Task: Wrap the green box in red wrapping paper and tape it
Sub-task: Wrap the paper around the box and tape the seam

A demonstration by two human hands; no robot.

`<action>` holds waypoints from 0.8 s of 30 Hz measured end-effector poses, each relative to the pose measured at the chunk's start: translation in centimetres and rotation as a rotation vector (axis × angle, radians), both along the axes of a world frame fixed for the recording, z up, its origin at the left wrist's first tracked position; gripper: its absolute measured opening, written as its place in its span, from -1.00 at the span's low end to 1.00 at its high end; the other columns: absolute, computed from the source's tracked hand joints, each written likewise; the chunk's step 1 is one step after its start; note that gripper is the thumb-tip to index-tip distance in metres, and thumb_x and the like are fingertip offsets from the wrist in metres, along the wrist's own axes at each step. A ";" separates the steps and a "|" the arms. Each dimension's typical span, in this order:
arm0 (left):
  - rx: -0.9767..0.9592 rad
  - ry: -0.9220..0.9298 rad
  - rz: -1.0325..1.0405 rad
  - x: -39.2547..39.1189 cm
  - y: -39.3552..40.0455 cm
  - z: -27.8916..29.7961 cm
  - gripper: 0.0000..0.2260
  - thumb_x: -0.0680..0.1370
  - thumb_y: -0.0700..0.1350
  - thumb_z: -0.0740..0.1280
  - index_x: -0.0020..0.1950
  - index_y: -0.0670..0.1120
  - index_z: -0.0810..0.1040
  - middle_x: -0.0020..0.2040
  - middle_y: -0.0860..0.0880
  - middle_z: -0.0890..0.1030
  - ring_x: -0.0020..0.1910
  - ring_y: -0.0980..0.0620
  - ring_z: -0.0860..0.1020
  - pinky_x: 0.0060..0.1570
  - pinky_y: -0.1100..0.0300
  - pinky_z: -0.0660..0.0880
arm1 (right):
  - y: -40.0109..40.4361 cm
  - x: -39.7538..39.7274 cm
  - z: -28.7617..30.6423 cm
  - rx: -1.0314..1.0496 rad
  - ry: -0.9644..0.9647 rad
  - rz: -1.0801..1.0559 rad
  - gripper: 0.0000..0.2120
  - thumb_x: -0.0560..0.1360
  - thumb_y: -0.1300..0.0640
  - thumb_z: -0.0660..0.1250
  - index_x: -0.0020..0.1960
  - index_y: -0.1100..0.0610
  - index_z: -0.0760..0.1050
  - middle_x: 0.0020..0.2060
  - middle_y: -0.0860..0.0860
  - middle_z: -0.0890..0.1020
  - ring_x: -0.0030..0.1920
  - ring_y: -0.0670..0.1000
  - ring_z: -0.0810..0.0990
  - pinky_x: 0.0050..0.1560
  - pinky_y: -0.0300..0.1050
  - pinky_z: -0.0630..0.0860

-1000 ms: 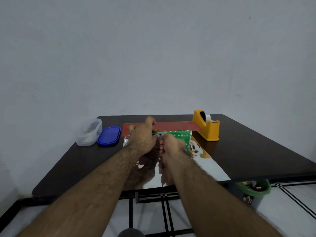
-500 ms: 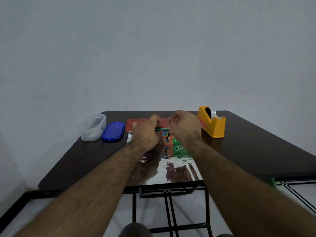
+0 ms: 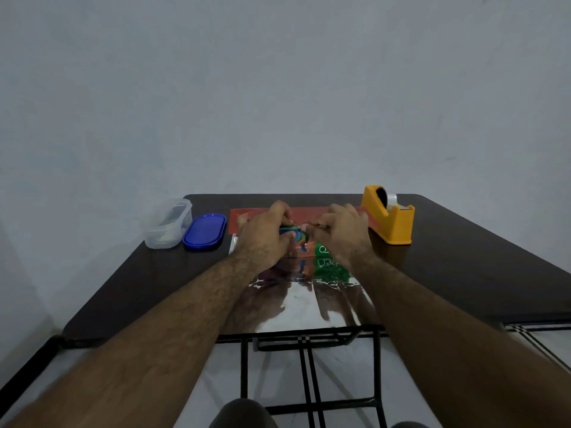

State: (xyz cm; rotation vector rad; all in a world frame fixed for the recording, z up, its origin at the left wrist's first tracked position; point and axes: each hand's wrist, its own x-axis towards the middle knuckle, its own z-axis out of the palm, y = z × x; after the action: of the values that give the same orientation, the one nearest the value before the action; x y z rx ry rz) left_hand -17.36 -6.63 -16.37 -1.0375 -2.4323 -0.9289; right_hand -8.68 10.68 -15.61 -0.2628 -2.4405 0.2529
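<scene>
The green box (image 3: 321, 250) stands on its edge on the wrapping paper (image 3: 309, 301) at mid-table, mostly hidden by both hands; only part of its printed front shows between the wrists. The paper's silver underside faces up; a red strip (image 3: 306, 216) shows beyond the fingers. The left hand (image 3: 265, 239) and right hand (image 3: 346, 234) curl over the box's top edge, gripping it. A yellow tape dispenser (image 3: 389, 219) stands just right; a blue lid (image 3: 204, 231) and clear container (image 3: 167, 223) lie left on the dark table (image 3: 463, 273).

I count one green box (image 3: 321, 250), one red wrapping sheet (image 3: 309, 215), one tape dispenser (image 3: 390, 218), one clear tub (image 3: 168, 223), one blue lid (image 3: 205, 231).
</scene>
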 end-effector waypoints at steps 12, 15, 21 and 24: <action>-0.098 0.158 -0.024 -0.1 -0.9 0.4 -0.54 0.58 0.05 0.47 0.47 0.12 0.48 0.30 0.17 0.64 0.31 0.08 0.57 0.40 -0.10 0.15 | -0.2 0.3 0.6 0.106 -0.036 -0.097 -0.64 0.41 -0.32 0.52 0.03 -0.10 0.72 -0.09 -0.14 0.47 0.12 0.02 0.44 0.14 0.06 0.31; -0.083 0.265 -0.053 0.1 -0.8 0.4 -0.49 0.55 0.16 0.44 0.50 0.15 0.52 0.35 0.14 0.51 0.37 0.08 0.44 0.33 -0.05 0.15 | -0.3 0.3 0.9 0.100 -0.023 -0.078 -0.68 0.39 -0.29 0.56 -0.04 -0.08 0.70 -0.11 -0.14 0.49 0.10 0.03 0.46 0.10 0.06 0.30; -0.175 0.364 -0.001 0.9 0.5 0.2 -0.74 0.62 0.08 0.37 0.30 0.23 0.69 0.46 0.10 0.50 0.51 0.04 0.32 0.38 -0.12 0.09 | -0.1 0.6 0.8 0.103 -0.025 -0.047 -0.72 0.39 -0.24 0.57 -0.05 -0.08 0.68 -0.10 -0.13 0.51 0.10 0.03 0.46 0.11 0.05 0.30; -0.126 0.441 0.031 0.8 0.3 -0.5 -0.84 0.57 0.02 0.47 0.11 0.21 0.77 0.33 0.09 0.61 0.44 -0.04 0.43 0.29 -0.10 0.13 | 0.1 0.9 0.6 0.139 -0.026 -0.039 -0.74 0.39 -0.24 0.57 -0.07 -0.10 0.67 -0.12 -0.16 0.48 0.09 0.02 0.45 0.13 0.05 0.30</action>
State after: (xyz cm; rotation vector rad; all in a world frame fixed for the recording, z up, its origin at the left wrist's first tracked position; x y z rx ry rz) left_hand -16.61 -6.31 -16.87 -1.1078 -2.1458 -0.4765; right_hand -7.82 10.81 -14.97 -0.2532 -2.4622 0.0632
